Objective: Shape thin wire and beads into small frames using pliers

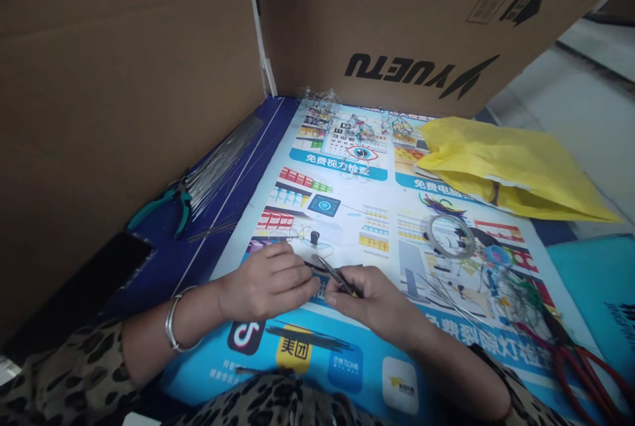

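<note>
My left hand (270, 282) is closed over the printed mat (342, 211), its fingers pinched together. Thin wire (296, 234) shows just beyond its knuckles and seems to come from the fingers; the pinched part is hidden. In my right hand (374, 300) are slim pliers (338, 275) with a dark, pointed metal end and a touch of yellow at the handle. Their tip points up and left, close to my left fingertips; whether it touches the wire I cannot tell. Dark thin wires or sticks (310, 338) lie below both hands.
Teal-handled pliers (161, 211) and a bundle of straight wires (223, 158) lie left. To the right are a clear tape roll (451, 236), tangled wire pieces (516, 294), red-handled scissors (585, 366) and a yellow bag (506, 161). Cardboard walls (397, 9) stand behind.
</note>
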Available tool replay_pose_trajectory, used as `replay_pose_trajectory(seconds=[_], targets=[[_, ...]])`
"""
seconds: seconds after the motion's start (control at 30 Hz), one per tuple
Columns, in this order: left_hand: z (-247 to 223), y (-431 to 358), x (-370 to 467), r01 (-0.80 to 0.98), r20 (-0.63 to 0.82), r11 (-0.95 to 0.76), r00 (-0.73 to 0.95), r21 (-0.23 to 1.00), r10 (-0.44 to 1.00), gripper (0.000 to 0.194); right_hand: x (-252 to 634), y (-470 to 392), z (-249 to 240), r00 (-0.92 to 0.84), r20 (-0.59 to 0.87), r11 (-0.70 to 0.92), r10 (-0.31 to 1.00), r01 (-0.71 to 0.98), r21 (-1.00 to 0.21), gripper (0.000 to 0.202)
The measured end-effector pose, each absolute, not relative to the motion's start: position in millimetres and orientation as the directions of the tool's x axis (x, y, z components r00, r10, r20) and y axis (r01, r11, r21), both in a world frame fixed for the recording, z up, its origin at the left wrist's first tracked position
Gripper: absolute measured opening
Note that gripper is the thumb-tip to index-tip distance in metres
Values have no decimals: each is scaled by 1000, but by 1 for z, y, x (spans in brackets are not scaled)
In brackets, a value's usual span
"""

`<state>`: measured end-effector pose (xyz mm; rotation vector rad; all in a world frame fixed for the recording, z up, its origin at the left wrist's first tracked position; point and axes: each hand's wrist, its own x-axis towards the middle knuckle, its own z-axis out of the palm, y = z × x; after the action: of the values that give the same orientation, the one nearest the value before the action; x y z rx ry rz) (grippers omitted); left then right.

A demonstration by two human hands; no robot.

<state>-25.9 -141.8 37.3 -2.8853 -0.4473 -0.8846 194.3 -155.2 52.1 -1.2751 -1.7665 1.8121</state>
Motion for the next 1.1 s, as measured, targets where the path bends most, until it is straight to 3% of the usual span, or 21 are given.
replay_pose_trajectory(seconds=[0.23, 0.4, 0.6, 0.83, 1.1], targets=[[32, -140, -34, 429, 601, -902, 731, -39, 322, 19, 204, -150, 54, -535, -348, -59, 769, 484, -873, 22], [36, -137, -25, 529, 546, -847, 724, -48, 422, 18, 205, -145, 57, -451, -196, 159, 871, 636, -755, 21], [53, -128, -13, 539, 481, -834, 767, -121, 426, 16, 204, -129, 61, -466, -32, 280, 884, 584, -762, 21], [62, -104, -1, 580, 435, -797, 770, -170, 467, 16, 205, -103, 53, -417, -94, 167, 904, 548, -820, 11], [57, -102, 2, 652, 294, -755, 737, -69, 609, 14, 204, -99, 44, -400, -139, 80, 906, 484, -871, 10]])
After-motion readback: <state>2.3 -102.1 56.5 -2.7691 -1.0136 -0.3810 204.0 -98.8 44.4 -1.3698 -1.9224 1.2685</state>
